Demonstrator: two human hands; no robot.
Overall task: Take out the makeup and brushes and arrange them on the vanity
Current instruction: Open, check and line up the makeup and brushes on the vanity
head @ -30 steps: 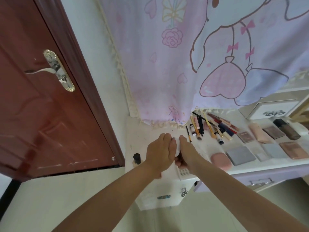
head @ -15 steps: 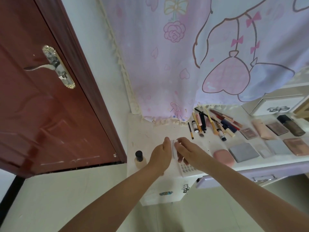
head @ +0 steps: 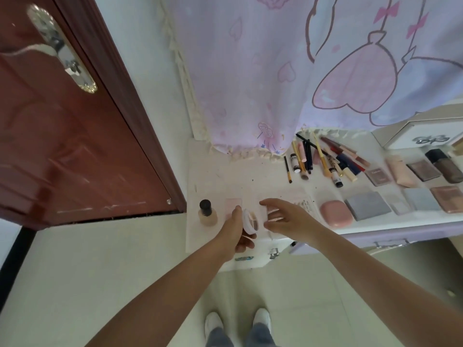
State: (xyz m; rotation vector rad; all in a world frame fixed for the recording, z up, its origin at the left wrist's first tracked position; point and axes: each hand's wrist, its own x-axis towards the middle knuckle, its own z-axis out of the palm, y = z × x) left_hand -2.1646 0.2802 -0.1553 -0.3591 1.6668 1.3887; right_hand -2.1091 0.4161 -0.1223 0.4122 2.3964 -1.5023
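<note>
My left hand grips a small round white compact with brown shades inside, held above the front of the white vanity top. My right hand hovers just right of it with fingers spread and relaxed, over a clear box whose contents I cannot make out. A foundation bottle with a black cap stands to the left. Brushes and pencils lie in a row at the back. Flat palettes and a pink case lie further right.
A red-brown door stands at the left beside the vanity. A pink cartoon curtain hangs over the vanity's back. A small white drawer box sits at the far right. My shoes are on the pale floor.
My hands were pressed together over the compact; the right hand has let go and opened to the right. The left hand now holds the compact alone. The camera has tilted down.
</note>
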